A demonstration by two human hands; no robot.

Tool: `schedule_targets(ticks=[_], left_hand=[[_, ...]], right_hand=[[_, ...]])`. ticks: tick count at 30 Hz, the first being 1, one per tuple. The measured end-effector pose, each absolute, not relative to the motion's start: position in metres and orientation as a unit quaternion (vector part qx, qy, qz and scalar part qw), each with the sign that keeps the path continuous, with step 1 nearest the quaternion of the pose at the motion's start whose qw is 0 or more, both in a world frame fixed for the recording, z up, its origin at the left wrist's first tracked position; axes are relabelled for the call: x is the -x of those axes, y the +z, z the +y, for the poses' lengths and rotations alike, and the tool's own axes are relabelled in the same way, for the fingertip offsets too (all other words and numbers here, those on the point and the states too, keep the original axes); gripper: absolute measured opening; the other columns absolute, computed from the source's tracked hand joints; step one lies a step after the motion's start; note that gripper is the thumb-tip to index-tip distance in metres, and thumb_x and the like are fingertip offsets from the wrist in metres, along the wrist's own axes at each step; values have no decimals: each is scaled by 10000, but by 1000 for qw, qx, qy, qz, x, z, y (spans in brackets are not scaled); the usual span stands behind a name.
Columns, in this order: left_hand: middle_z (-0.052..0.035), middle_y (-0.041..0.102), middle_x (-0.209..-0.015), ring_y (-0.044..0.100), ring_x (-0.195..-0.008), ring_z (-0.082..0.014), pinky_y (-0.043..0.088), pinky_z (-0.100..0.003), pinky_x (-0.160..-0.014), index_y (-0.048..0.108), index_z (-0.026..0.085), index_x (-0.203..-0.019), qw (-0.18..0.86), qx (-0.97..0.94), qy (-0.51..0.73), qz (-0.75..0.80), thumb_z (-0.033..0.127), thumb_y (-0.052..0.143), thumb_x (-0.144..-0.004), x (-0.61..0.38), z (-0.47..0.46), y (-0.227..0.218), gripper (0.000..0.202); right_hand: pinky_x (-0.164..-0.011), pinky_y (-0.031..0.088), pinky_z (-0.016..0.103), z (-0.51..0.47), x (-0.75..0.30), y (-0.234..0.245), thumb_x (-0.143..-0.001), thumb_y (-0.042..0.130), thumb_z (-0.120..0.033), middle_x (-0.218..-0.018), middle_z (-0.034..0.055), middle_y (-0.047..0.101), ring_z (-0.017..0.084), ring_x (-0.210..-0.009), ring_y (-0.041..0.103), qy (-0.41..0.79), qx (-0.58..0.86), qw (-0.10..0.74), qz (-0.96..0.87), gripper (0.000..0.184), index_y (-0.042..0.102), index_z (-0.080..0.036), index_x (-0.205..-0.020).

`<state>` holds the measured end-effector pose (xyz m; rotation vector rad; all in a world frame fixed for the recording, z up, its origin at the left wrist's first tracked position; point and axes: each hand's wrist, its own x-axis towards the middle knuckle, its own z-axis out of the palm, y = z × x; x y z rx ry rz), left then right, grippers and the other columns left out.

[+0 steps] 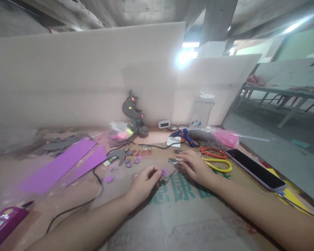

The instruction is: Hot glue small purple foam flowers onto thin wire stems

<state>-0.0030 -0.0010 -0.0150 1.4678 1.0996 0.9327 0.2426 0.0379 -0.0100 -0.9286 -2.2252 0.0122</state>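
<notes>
so the left hand [146, 178] is pinching a purple flower [164, 172] over the cardboard [188, 216], not telling me the right hand's [196, 166] grip, but fingers lying across scissors [219, 165] are maybe risking a nick

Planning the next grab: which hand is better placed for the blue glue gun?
Likely the right hand: it is closer to the blue glue gun; the left hand is at a purple flower.
</notes>
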Motion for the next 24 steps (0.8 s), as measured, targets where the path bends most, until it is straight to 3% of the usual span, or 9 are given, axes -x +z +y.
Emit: schedule_targets(ticks=[4,6,7,10,13,15,17,20,24], left_hand=[[26,531,-618,463,-546,-106,343,-230,-549,529,168,-753,524,-592,408,456,483,566,-838,1,1,-14,328],[27,527,-613,458,-535,-103,336,-232,-541,524,170,-731,522,-590,419,452,488,586,-823,0,2,-14,337],[27,527,-612,454,-529,-102,327,-232,-532,527,169,-727,522,-591,419,451,485,594,-818,0,3,-13,336],[36,502,-582,434,-522,-101,320,-231,-530,529,170,-713,522,-587,427,447,484,585,-821,1,3,-12,337],[35,510,-589,444,-531,-105,341,-233,-541,527,172,-716,521,-594,438,430,495,587,-810,3,4,-12,342],[39,500,-560,456,-531,-113,346,-235,-541,525,175,-710,506,-604,434,438,496,572,-820,4,4,-12,343],[45,491,-561,447,-527,-111,338,-230,-528,522,178,-711,492,-615,439,433,474,568,-826,5,3,-12,321],[57,464,-554,433,-512,-107,322,-222,-506,505,186,-710,476,-616,451,436,447,557,-838,5,2,-14,295],[46,504,-572,464,-528,-117,350,-226,-525,526,185,-733,458,-638,434,441,451,545,-862,5,3,-15,296]], right_hand=[[-934,499,460,16,-242,-5,-962,498,-262,-1114,127,665,255,-1067,614,97,366,363,-851,243,644,-199,-1147],[-934,507,453,4,-236,-2,-950,500,-262,-1091,108,680,247,-1049,638,210,387,356,-825,202,649,-210,-1075],[-857,545,417,0,-230,-1,-942,501,-258,-1059,98,687,221,-941,674,297,407,335,-796,214,627,-213,-1109],[-563,563,305,-4,-206,0,-886,581,-289,-1146,106,651,128,-602,663,554,423,294,-654,481,432,-251,-1341],[-515,554,275,0,-183,-3,-819,682,-343,-1120,104,648,109,-550,650,641,394,301,-586,713,313,-245,-1421],[-450,508,239,3,-176,-5,-810,692,-369,-883,37,677,105,-498,598,619,399,305,-604,729,337,-198,-1422],[-404,446,205,4,-175,-5,-817,675,-353,-744,-11,652,98,-469,546,549,422,302,-655,600,457,-187,-1351],[-516,468,212,3,-183,-2,-823,649,-295,-776,20,677,126,-628,603,362,458,321,-746,196,664,-171,-974],[-558,461,252,-1,-190,4,-889,557,-330,-695,9,654,147,-612,584,235,482,349,-768,189,654,-186,-815]])
